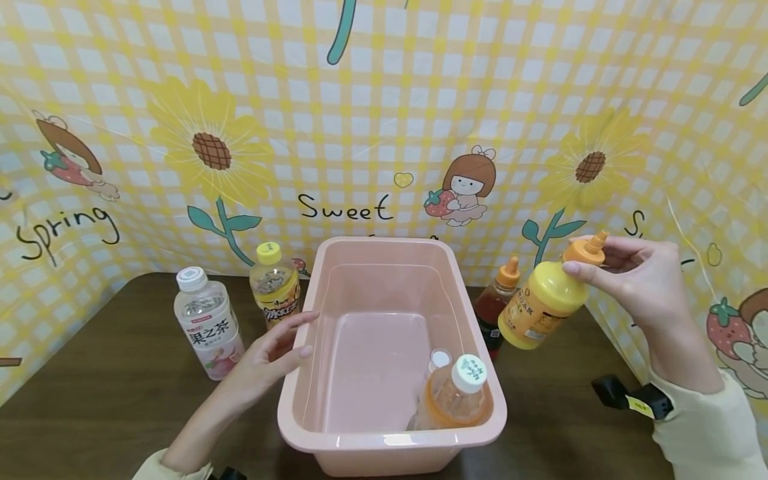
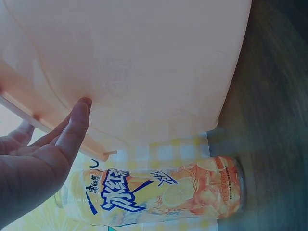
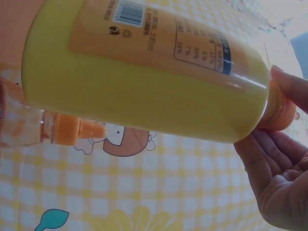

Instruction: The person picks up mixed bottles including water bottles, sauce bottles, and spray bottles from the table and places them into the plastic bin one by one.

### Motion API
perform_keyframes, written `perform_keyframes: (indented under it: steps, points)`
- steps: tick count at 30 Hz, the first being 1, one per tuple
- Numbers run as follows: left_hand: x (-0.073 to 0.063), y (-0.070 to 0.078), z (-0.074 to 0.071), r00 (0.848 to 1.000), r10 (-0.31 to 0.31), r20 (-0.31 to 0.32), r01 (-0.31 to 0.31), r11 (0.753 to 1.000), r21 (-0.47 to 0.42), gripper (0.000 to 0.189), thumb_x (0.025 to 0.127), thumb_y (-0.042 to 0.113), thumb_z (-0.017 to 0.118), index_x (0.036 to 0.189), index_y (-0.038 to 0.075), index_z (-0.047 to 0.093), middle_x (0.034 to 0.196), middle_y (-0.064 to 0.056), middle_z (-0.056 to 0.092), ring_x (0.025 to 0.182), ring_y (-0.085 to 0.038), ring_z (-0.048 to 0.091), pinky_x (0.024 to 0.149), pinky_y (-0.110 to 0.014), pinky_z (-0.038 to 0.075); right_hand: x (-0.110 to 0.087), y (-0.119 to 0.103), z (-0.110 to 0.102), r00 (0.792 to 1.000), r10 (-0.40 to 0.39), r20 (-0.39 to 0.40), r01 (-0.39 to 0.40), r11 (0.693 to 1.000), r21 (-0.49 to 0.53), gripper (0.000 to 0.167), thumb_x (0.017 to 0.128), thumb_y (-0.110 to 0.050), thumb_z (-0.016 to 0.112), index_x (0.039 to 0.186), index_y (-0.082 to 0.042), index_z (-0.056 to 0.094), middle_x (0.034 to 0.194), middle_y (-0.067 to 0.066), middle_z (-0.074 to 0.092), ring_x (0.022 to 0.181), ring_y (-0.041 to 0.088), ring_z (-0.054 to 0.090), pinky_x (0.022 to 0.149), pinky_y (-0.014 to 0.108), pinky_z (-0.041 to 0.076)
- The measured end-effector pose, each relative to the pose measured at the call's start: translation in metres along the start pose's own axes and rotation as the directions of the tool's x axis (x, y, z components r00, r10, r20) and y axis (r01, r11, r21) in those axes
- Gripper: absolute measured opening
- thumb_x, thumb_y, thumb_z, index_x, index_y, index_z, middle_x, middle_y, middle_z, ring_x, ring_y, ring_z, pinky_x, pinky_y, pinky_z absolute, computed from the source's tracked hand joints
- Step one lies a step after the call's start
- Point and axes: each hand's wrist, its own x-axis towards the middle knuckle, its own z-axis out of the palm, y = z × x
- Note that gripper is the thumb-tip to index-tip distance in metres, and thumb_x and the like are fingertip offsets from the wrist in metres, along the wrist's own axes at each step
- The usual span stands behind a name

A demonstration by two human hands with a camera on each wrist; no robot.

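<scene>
My right hand (image 1: 642, 280) pinches a yellow squeeze bottle (image 1: 543, 303) by the neck below its orange nozzle cap. The bottle hangs tilted in the air, right of a pink plastic tub (image 1: 372, 373). In the right wrist view the fingers lie round the neck of the yellow bottle (image 3: 149, 91). On the tub's left rim rests my left hand (image 1: 264, 363), gripping it with some fingers against the outer wall, as the left wrist view shows. Inside the tub, at the near right corner, stands a clear bottle (image 1: 453, 400) with a white cap and orange label.
Left of the tub stand a peach tea bottle (image 1: 210, 327) with a white cap and a lemon tea bottle (image 1: 276, 287) with a yellow cap. A dark sauce bottle (image 1: 495, 303) with an orange nozzle is at the right. A checked cloth (image 1: 372, 133) hangs behind the brown table (image 1: 90, 360).
</scene>
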Motion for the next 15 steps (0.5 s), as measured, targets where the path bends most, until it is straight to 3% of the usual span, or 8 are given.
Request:
perform_keyframes:
  steps: [15]
  points:
    - [0.001, 0.001, 0.0, 1.0, -0.015, 0.002, 0.015, 1.0, 0.004, 0.043, 0.092, 0.009, 0.052, 0.132, 0.003, 0.04, 0.121, -0.03, 0.049, 0.103, -0.017, 0.055, 0.079, -0.027, 0.049, 0.006, -0.016, 0.01, 0.999, -0.047, -0.001, 0.046, 0.997, 0.056, 0.027, 0.07, 0.015, 0.069, 0.089, -0.003, 0.072, 0.081, 0.001, 0.071, 0.068, 0.009, 0.066, 0.059, 0.015, 0.051]
